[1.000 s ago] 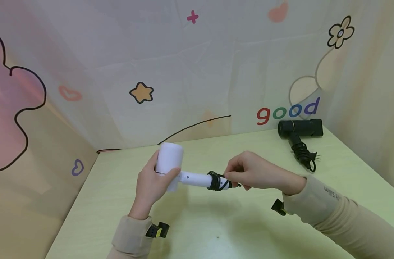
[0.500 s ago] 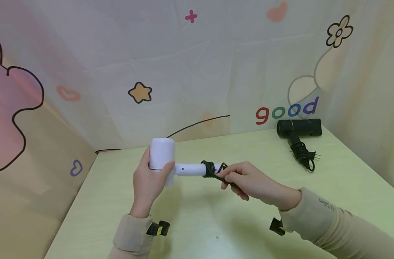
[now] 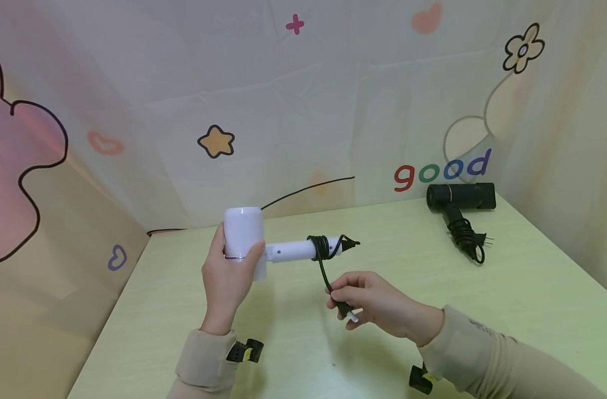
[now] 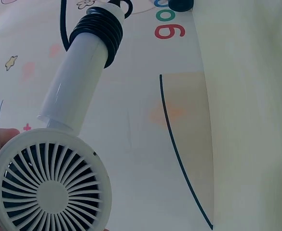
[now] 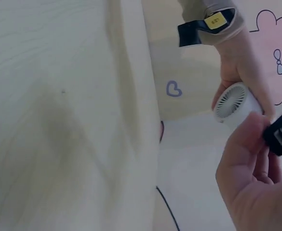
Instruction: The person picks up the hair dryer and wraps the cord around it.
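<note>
My left hand (image 3: 229,282) grips the barrel of a white hair dryer (image 3: 243,233) and holds it above the table. Its handle points right, and a black power cord (image 3: 319,247) is wound around the handle's end. In the left wrist view the dryer's round slotted grille (image 4: 51,195) faces the camera. Below the handle, my right hand (image 3: 378,302) pinches the plug (image 3: 343,309) at the cord's free end, and a short length of cord runs up from it to the coil. The right wrist view shows the black plug (image 5: 280,132) between thumb and fingers.
A black hair dryer (image 3: 463,197) lies at the table's back right, its cord (image 3: 464,238) wrapped around the handle. The pale table (image 3: 293,354) meets a printed curtain (image 3: 283,111) at the back and sides. Each sleeve carries a small black wrist camera (image 3: 246,351).
My right hand has moved down and left, drawing the plug end away from the handle, so a stretch of cord now hangs loose. The white hair dryer has shifted slightly up and left.
</note>
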`<state>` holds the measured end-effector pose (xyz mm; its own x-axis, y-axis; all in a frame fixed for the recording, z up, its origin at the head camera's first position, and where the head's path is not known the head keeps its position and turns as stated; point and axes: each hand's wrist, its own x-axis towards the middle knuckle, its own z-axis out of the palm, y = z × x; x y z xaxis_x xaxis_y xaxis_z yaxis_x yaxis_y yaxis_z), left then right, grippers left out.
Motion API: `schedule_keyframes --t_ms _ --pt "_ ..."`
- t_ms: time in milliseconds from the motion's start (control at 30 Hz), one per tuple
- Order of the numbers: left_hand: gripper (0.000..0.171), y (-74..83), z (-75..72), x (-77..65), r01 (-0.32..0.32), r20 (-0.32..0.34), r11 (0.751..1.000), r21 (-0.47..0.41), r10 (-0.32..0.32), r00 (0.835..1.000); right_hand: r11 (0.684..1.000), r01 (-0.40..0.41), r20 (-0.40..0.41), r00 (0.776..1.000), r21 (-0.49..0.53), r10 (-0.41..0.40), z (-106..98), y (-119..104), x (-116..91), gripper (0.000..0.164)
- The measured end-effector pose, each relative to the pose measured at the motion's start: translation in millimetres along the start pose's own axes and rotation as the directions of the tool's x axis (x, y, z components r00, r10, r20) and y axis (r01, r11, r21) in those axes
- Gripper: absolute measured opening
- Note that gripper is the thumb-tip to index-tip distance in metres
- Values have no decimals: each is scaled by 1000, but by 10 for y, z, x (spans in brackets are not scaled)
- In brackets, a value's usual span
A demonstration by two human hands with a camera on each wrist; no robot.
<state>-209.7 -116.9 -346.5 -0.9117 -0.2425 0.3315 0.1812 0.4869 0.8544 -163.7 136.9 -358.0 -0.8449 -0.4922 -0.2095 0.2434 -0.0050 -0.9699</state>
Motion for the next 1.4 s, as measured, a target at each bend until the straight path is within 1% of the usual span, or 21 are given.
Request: schedule_keyframes --t_ms 167,233,300,433,533,633,733,833,933,1033,1133,1167,1233,1300,1333,1367,1400 --pt "74 13 4 -4 18 -1 999 -26 -18 1000 999 7 26 1000 44 -8 -5 93 65 12" --pt "74 12 3 -3 25 -3 999 -38 -25 1000 999 9 25 1000 44 -10 1 121 92 15" --pt "73 13 2 -3 29 -3 998 -54 -29 1000 999 7 15 1000 34 -7 11 144 118 22" --pt "70 16 -12 -1 45 17 993 -107 -44 999 1000 -3 -9 1000 2 3 13 171 155 31" --pt "69 19 -31 1 82 43 986 -146 -77 996 1000 -14 -22 1000 -19 13 -7 186 181 29" --pt "69 28 -48 2 127 67 979 -161 -117 991 998 -9 -35 999 -56 7 -43 215 217 26" --pt "70 40 -57 2 166 100 971 -172 -151 983 993 10 -51 999 -114 -16 -85 247 258 28" --pt "69 51 -64 -3 206 141 960 -190 -181 973 982 42 -57 997 -185 -53 -126 262 301 35" --pt "69 60 -73 -10 249 180 946 -209 -213 960 954 84 -56 993 -288 -105 -164 254 342 37" --pt "69 67 -78 -17 290 222 931 -220 -241 945 912 130 -54 985 -389 -163 -207 232 373 35" --pt "66 70 -81 -22 314 270 925 -215 -253 929 871 179 -40 975 -457 -221 -249 197 390 33" --pt "65 71 -83 -25 319 289 923 -214 -252 923 851 205 -25 969 -484 -247 -262 180 395 32" --pt "64 66 -91 -31 327 328 922 -208 -249 911 815 229 -2 962 -533 -271 -282 138 390 29" --pt "61 54 -97 -36 339 371 918 -209 -246 896 794 218 14 967 -568 -256 -294 91 369 28" --pt "60 47 -99 -38 344 393 916 -209 -243 887 773 234 38 964 -590 -263 -302 64 356 27" --pt "59 41 -102 -40 350 416 913 -212 -240 877 749 268 76 957 -606 -281 -312 40 343 27" --pt "57 33 -104 -40 354 438 910 -213 -235 868 732 296 112 950 -614 -291 -322 15 328 27"
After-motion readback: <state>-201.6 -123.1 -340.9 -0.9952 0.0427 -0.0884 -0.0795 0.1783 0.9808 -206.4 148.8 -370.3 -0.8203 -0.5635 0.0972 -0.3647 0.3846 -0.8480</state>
